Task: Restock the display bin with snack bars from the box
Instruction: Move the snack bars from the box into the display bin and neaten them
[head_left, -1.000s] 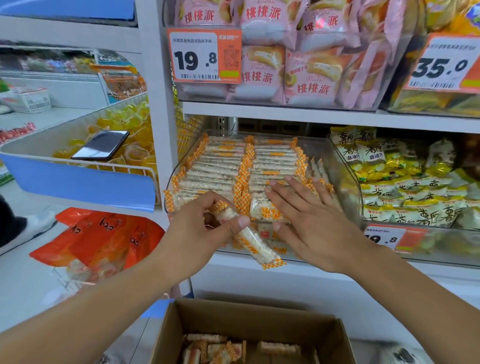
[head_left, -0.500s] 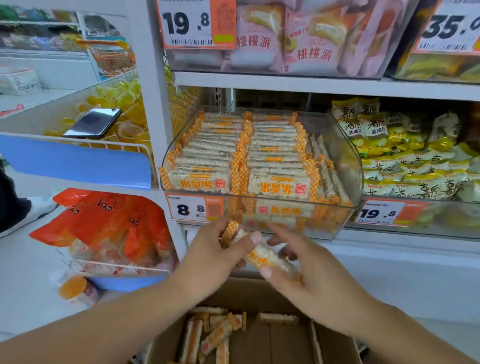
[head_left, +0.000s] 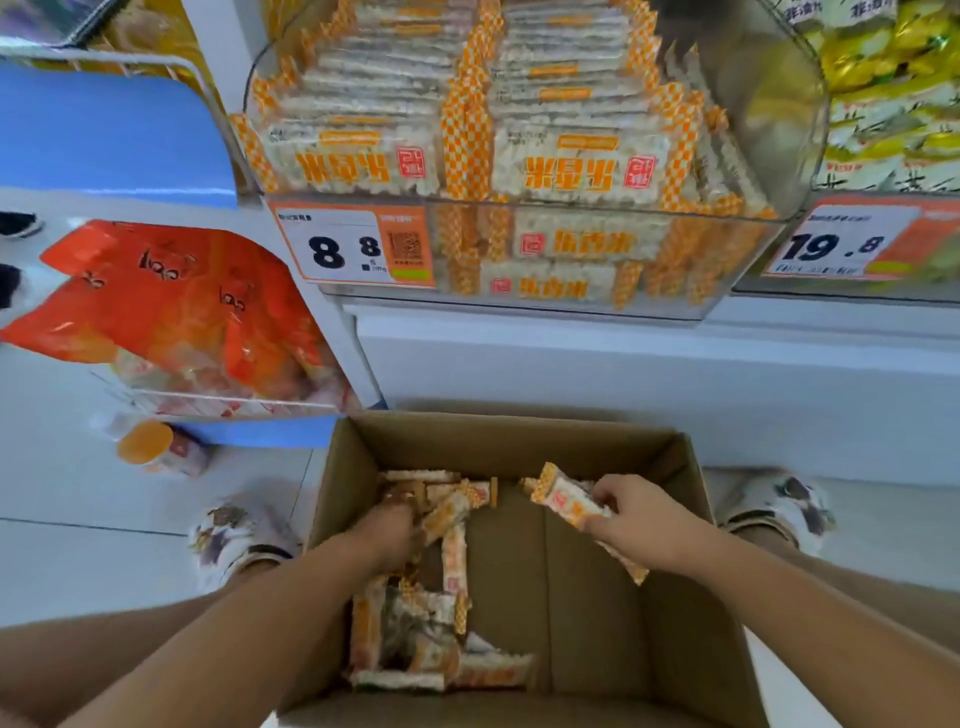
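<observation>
Above the cardboard box (head_left: 675, 571), the display bin (head_left: 779, 104) is packed with bar rows. Loose snack bars (head_left: 447, 613) are heaped at the box's left. Left hand (head_left: 389, 530) is buried among them, grip unclear. Right hand (head_left: 639, 514) is pinched on one bar (head_left: 563, 499) over the box.

Two hands (head_left: 639, 514), one cardboard box (head_left: 675, 597), one clear display bin (head_left: 779, 156), two price tags (head_left: 353, 244), two slippered feet (head_left: 239, 535).

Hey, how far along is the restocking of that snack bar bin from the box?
Done: the display bin already holds packed rows of bars. In hand: the right hand has a grip on a snack bar over the cardboard box, and the left hand reaches into the loose bars. Left: those bars still lie in the box.
</observation>
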